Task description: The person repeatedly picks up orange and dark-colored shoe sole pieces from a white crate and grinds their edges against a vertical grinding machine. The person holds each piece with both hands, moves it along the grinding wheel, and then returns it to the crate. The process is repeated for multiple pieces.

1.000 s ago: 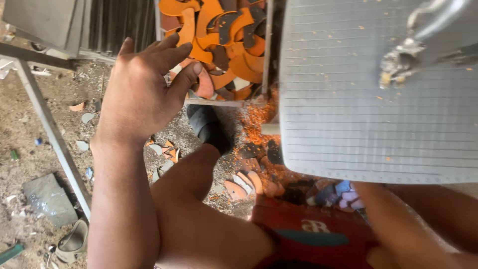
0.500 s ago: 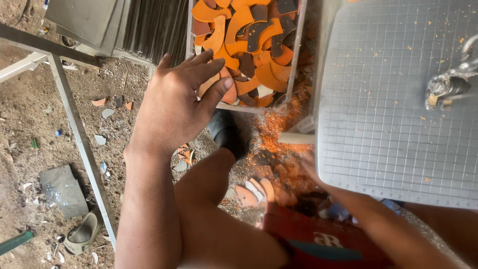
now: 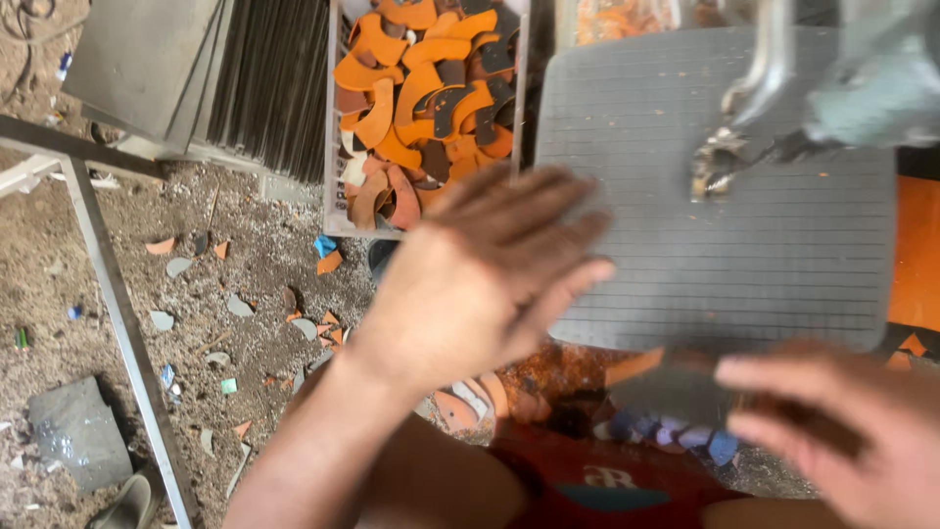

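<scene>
My left hand [image 3: 470,284] is blurred at mid-frame with its fingers stretched out. It holds nothing and its fingertips lie over the left edge of a grey ridged work plate [image 3: 774,264]. At the lower right, just below the plate's near edge, my right hand [image 3: 832,441] pinches a flat grey piece with an orange edge [image 3: 666,387]. A metal machine head [image 3: 744,137] hangs over the plate.
Beyond the left hand stands a crate [image 3: 330,147] full of orange and dark curved offcuts. A stack of grey sheets [image 3: 147,69] lies at the top left. A metal frame bar [image 3: 117,313] crosses dirt ground littered with scraps [image 3: 245,304].
My left hand has swung right from beside the crate to the plate's edge. My right hand has come into view holding the flat piece. The view has shifted so the plate sits more central.
</scene>
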